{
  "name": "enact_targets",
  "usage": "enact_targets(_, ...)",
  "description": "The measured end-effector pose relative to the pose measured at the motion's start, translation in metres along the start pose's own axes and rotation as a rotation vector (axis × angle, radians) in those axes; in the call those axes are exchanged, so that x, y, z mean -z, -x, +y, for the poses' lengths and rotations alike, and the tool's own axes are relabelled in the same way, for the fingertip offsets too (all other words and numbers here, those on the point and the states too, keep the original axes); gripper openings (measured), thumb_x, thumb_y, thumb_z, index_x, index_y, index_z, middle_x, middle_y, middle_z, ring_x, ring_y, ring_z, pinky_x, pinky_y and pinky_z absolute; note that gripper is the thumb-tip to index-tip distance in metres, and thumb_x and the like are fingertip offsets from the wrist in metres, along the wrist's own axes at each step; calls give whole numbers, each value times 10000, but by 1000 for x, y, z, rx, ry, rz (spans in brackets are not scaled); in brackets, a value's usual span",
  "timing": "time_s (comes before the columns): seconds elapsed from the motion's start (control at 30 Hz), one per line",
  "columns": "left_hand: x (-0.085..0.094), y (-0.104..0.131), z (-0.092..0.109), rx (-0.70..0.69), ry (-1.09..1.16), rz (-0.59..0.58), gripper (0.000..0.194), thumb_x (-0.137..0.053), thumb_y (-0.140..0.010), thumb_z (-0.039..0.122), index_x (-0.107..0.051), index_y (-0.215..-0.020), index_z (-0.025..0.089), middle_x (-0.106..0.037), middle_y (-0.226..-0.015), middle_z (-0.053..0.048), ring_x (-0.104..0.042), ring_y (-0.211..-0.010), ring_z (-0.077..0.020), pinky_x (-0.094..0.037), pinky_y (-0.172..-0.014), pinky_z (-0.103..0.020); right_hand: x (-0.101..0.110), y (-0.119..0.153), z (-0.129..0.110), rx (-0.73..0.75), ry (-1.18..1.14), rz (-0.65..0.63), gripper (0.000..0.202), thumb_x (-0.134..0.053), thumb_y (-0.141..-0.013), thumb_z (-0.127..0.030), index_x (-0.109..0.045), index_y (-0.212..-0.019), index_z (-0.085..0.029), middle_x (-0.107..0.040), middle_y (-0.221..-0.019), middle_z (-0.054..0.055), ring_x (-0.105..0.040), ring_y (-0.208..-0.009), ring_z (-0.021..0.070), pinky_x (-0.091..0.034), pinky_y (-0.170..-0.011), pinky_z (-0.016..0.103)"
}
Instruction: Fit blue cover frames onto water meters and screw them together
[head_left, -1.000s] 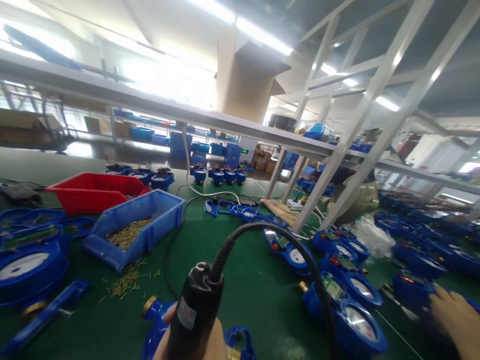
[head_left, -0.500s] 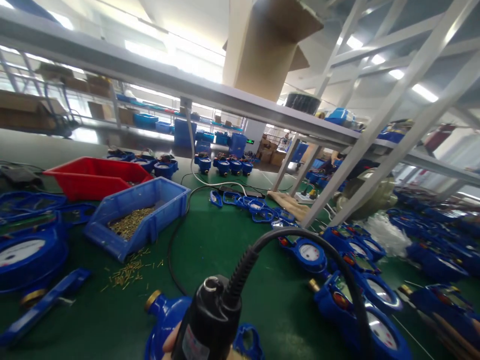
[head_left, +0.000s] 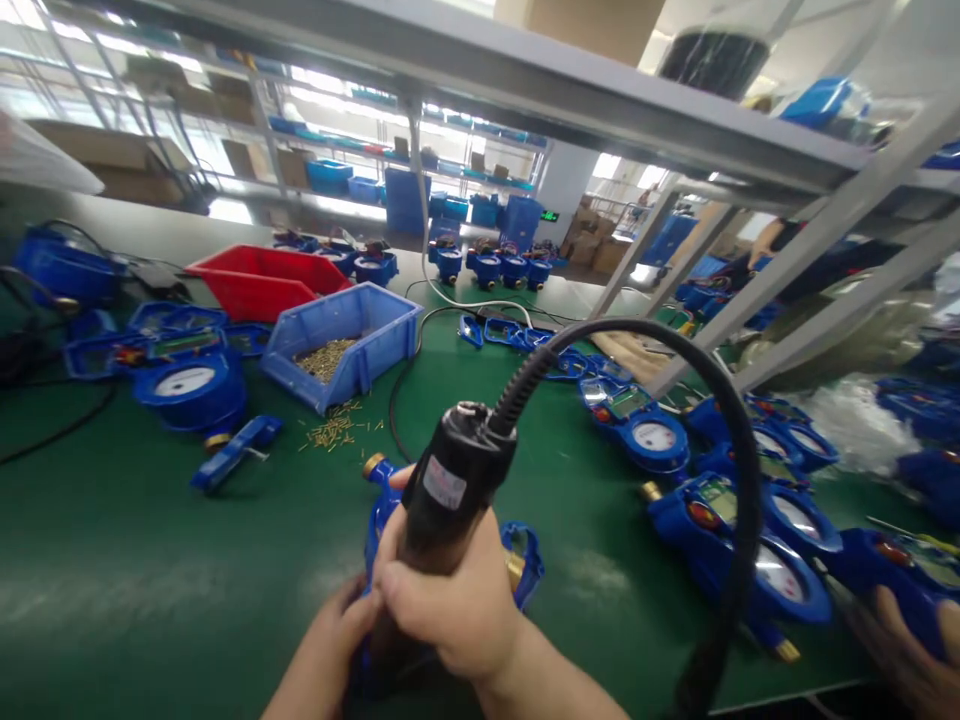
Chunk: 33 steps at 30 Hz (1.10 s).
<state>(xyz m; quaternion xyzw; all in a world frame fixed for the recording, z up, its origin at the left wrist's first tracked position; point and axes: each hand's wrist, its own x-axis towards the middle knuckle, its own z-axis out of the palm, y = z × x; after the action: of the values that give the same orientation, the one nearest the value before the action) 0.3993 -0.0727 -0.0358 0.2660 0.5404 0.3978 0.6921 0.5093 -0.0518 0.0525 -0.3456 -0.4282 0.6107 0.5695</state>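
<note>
A black corded electric screwdriver (head_left: 442,490) is gripped in my right hand (head_left: 469,600), fingers wrapped round its body, the cable end up. Its lower end is hidden by my hands. Beneath it lies a blue water meter (head_left: 380,520) with a brass end at its upper left, largely covered. My left hand (head_left: 330,640) is closed against the near left side of this meter, close to my right hand; most of its fingers are hidden. A blue ring-shaped part with brass (head_left: 525,565) shows just right of my right hand.
Behind, a blue bin (head_left: 375,335) holds brass screws, with loose screws (head_left: 334,430) before it and a red bin (head_left: 262,280) beyond. Blue meters (head_left: 652,440) stand right; another (head_left: 187,385) stands left. A co-worker's hand (head_left: 911,650) holds a meter. A shelf beam (head_left: 525,70) crosses above.
The view has tipped downward and turned left, bringing both my hands into sight. The screwdriver remains in my right hand over the meter.
</note>
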Motion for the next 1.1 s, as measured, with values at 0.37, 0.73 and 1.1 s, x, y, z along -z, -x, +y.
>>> enact_targets(0.37,16,0,7,17,63,-42,537,-666,-665,447,-627,-1066,91,-733,-919,-101,-649,-940,-294,-491,-869,-385,63,5,-133,507,270,376,189,-581,-721,-332,-528,-869,-228,-535,-601,-41,-517,-471,110,-465,-467,255)
enact_targets(0.73,71,3,29,-592,-886,171,614,-525,-784,394,-390,-1316,120,-437,-1354,-192,-479,-1210,-329,-400,-1004,-507,223,-56,-40,-471,1180,683,230,-628,-810,-253,-539,-978,-124,-585,-831,30,-581,-716,157,-511,-676,348)
enact_targets(1.1,55,-13,79,-1084,-1770,-298,1011,-806,-533,201,-292,-1403,251,-310,-1475,-169,-285,-1346,-366,-154,-1087,-605,156,-7,-43,-252,1614,568,261,-520,-873,-268,-539,-1108,-155,-554,-1092,114,-550,-994,209,-417,-879,318)
